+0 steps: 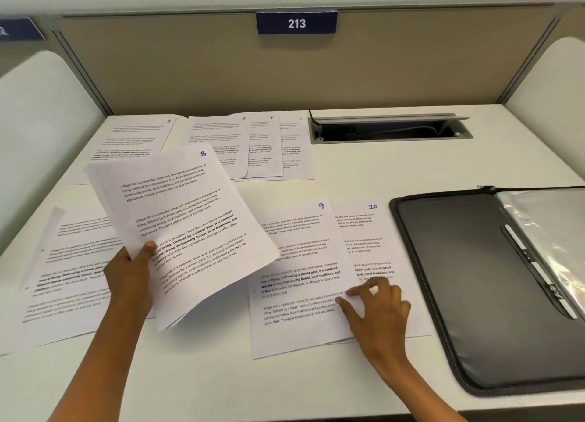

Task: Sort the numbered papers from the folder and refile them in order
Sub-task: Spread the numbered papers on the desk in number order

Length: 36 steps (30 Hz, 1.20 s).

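While lifted, sheet 8 (177, 219) overhanging sheet 9 (300, 282)

— How is the scene lit?
— Evenly and brightly; soft shadows are cast under the raised sheet (177, 228).
— And sharpness?
— Far pages are blurred; frame edges are bowed; glare is seen at right.

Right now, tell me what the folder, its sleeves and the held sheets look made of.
Folder: dark matte cover, probably faux leather or coated fabric, with a stitched edge.
Sleeves: clear glossy plastic, crinkled and reflecting light.
Held sheets: plain white matte printer paper, bending in the left hand.
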Tool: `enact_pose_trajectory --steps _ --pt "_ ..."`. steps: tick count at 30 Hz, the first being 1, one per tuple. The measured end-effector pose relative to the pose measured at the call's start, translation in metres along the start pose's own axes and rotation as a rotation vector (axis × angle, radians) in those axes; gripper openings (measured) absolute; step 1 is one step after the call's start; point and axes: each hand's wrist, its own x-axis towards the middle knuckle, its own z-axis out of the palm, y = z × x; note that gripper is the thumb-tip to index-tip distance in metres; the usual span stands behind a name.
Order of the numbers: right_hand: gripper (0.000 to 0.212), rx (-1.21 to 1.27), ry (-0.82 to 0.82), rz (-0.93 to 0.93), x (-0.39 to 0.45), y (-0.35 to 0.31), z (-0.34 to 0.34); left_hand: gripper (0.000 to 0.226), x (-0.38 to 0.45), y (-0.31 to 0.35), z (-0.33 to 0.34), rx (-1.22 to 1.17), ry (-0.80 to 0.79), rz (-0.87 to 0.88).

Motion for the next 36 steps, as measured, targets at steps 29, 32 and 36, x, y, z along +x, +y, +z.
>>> enact_pose_trajectory --steps 29,32,36 --pt "0.017 0.981 -0.267 0.379 0.088 -0.078 -0.005 0.021 -0.050 -0.029 0.022 -0.041 -0.399 -0.169" --pt "0.012 0.898 -0.234 0.432 0.093 -0.077 0.003 0.026 -0.040 -0.022 0.012 0.008 -0.387 -0.134" --pt "0.010 0.792 -0.179 0.454 0.101 -0.074 0.009 0.024 -0.015 -0.013 -0.016 -0.016 -0.236 -0.124"
